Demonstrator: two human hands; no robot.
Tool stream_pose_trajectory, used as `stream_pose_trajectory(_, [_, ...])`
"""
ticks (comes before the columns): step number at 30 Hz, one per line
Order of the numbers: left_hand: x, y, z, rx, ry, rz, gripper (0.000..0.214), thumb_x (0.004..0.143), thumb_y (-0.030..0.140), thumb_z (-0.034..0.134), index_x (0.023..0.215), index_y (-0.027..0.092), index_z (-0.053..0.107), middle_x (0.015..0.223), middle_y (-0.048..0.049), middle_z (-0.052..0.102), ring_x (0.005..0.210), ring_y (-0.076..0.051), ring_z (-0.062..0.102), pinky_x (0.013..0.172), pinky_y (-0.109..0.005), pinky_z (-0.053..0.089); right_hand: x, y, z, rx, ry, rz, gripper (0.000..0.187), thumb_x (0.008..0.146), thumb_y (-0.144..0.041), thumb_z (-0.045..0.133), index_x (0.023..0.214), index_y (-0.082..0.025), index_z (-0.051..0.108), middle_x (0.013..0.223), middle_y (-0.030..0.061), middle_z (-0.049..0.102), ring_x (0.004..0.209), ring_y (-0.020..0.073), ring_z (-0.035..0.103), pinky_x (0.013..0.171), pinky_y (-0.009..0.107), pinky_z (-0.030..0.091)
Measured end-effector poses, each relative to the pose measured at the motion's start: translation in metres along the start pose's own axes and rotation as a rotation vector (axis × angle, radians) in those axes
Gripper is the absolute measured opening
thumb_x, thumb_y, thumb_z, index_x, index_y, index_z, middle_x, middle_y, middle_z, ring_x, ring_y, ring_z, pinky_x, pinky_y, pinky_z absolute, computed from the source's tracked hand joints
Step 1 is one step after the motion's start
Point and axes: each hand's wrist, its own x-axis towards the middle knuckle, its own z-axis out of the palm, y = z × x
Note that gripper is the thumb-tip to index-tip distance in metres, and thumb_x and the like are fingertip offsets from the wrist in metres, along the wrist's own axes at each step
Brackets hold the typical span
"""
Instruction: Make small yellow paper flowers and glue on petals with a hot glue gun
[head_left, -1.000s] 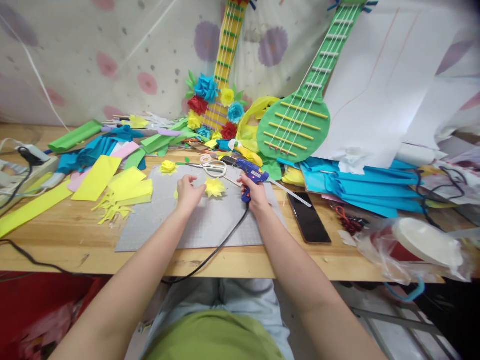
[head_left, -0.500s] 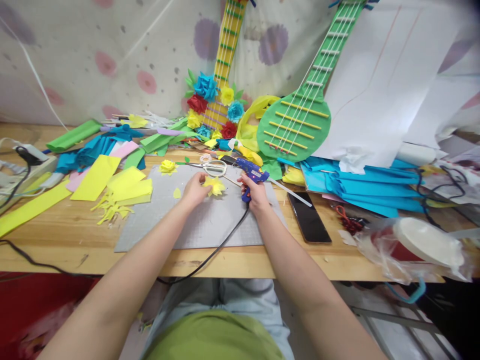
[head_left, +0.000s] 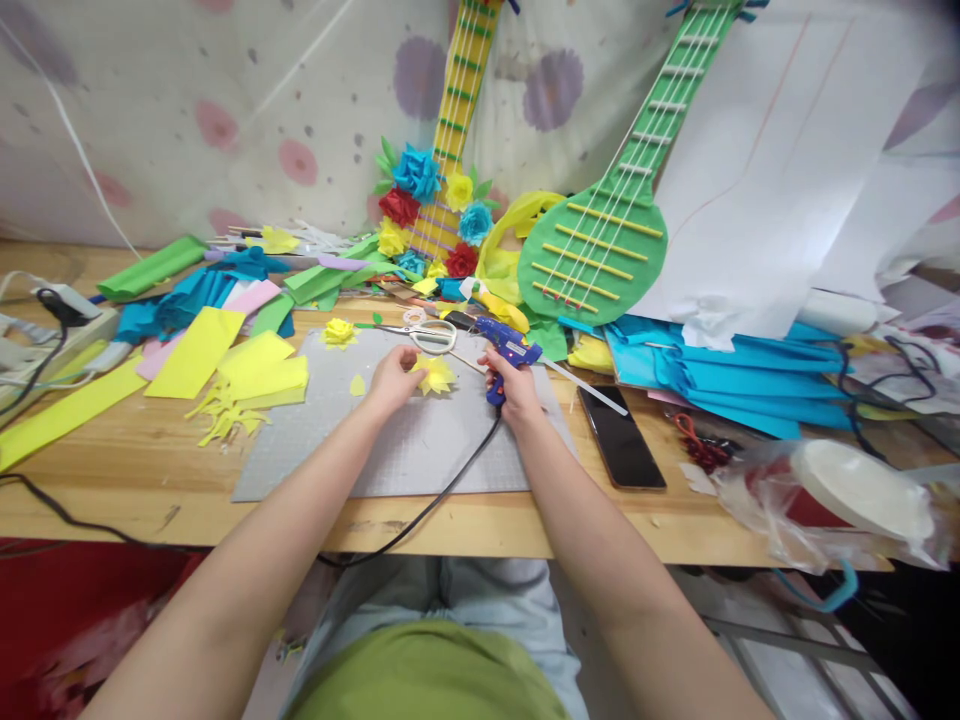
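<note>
Between the fingers of my left hand (head_left: 394,381) is the edge of a yellow paper flower (head_left: 436,375), held over the grey cutting mat (head_left: 315,440). My right hand (head_left: 514,386) is wrapped around the handle of a blue hot glue gun (head_left: 504,340). A white glue stick (head_left: 585,385) juts from the gun's back end, and its nozzle points up and left. Scissors with white handles (head_left: 433,337) lie just beyond the flower. A finished-looking yellow flower (head_left: 339,333) and a loose yellow petal (head_left: 358,384) rest to the left on the mat.
A black phone (head_left: 622,436) lies right of the mat. Yellow paper pieces (head_left: 259,370) and blue crepe paper (head_left: 735,370) flank it. A green paper instrument (head_left: 592,255) and a flowered yellow one (head_left: 459,110) lean at the back. The gun's black cord (head_left: 435,506) crosses the mat.
The view has shifted slightly, so everything sits a little further right. Both hands keep their grips on the flower and glue gun, with hardly any movement.
</note>
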Motion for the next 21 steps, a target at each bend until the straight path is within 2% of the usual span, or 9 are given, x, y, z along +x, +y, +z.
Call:
stream_pose_trajectory(4, [-0.005,0.010,0.000,-0.029,0.030,-0.045,0.040,0.051,0.023,0.068,0.090,0.016,0.058,0.082,-0.0028,0.061,0.079,-0.016,0.057,0.080,-0.034,0.045,-0.001,-0.001,0.001,0.006,-0.003,-0.011,0.030,0.057,-0.044,0.069,0.064,-0.016,0.060,0.051,-0.0036,0.052,0.040,0.0034,0.041,0.034,0.016,0.030])
stream_pose_trajectory(7, [-0.007,0.019,-0.005,-0.128,0.003,-0.069,0.044,0.048,0.026,0.070,0.090,0.016,0.059,0.086,-0.0038,0.061,0.082,-0.016,0.057,0.080,-0.032,0.044,-0.001,-0.001,0.001,0.000,-0.002,-0.006,0.030,0.058,-0.044,0.068,0.064,-0.016,0.060,0.052,-0.0034,0.052,0.040,0.0034,0.041,0.034,0.016,0.029])
stream_pose_trajectory(9, [-0.006,0.023,-0.014,-0.172,0.000,-0.053,0.043,0.049,0.027,0.071,0.089,0.016,0.060,0.089,-0.0047,0.062,0.084,-0.016,0.056,0.079,-0.031,0.043,-0.001,0.000,0.000,-0.009,0.004,-0.004,0.030,0.058,-0.044,0.067,0.064,-0.016,0.060,0.052,-0.0034,0.052,0.040,0.0034,0.041,0.034,0.016,0.029])
stream_pose_trajectory(12, [0.001,0.027,-0.038,-0.147,0.083,-0.033,0.031,0.057,0.033,0.065,0.082,0.015,0.062,0.084,-0.0043,0.063,0.078,-0.015,0.056,0.074,-0.029,0.043,0.000,0.000,0.000,-0.008,0.013,-0.004,0.030,0.057,-0.043,0.068,0.064,-0.016,0.060,0.054,-0.0028,0.054,0.041,0.0032,0.041,0.035,0.017,0.029])
stream_pose_trajectory(15, [0.010,0.028,-0.068,0.062,0.192,-0.051,0.024,0.065,0.037,0.056,0.073,0.015,0.063,0.071,-0.0034,0.062,0.067,-0.014,0.054,0.066,-0.027,0.042,-0.001,-0.001,0.001,-0.021,0.010,-0.006,0.030,0.057,-0.044,0.067,0.064,-0.016,0.060,0.057,-0.0021,0.056,0.041,0.0033,0.042,0.035,0.017,0.029])
stream_pose_trajectory(16, [0.012,0.028,-0.078,0.178,0.188,-0.045,0.024,0.066,0.038,0.056,0.072,0.015,0.063,0.068,-0.0029,0.061,0.064,-0.014,0.053,0.064,-0.027,0.041,-0.001,-0.001,0.001,-0.033,0.008,-0.009,0.030,0.058,-0.045,0.067,0.064,-0.016,0.059,0.057,-0.0020,0.056,0.040,0.0034,0.042,0.035,0.018,0.029])
stream_pose_trajectory(19, [0.017,0.026,-0.100,0.562,0.091,-0.061,0.021,0.065,0.038,0.055,0.065,0.018,0.062,0.062,-0.0027,0.059,0.063,-0.018,0.053,0.060,-0.029,0.039,-0.003,-0.002,0.002,-0.063,0.003,-0.020,0.031,0.059,-0.046,0.066,0.064,-0.016,0.059,0.056,-0.0019,0.056,0.039,0.0036,0.041,0.035,0.018,0.030])
stream_pose_trajectory(21, [0.017,0.023,-0.106,0.731,-0.001,-0.080,0.018,0.061,0.037,0.059,0.060,0.019,0.060,0.063,-0.0031,0.061,0.065,-0.020,0.055,0.060,-0.029,0.039,-0.003,-0.002,0.002,-0.070,0.002,-0.025,0.031,0.059,-0.046,0.066,0.064,-0.016,0.059,0.054,-0.0022,0.056,0.039,0.0039,0.041,0.035,0.019,0.030])
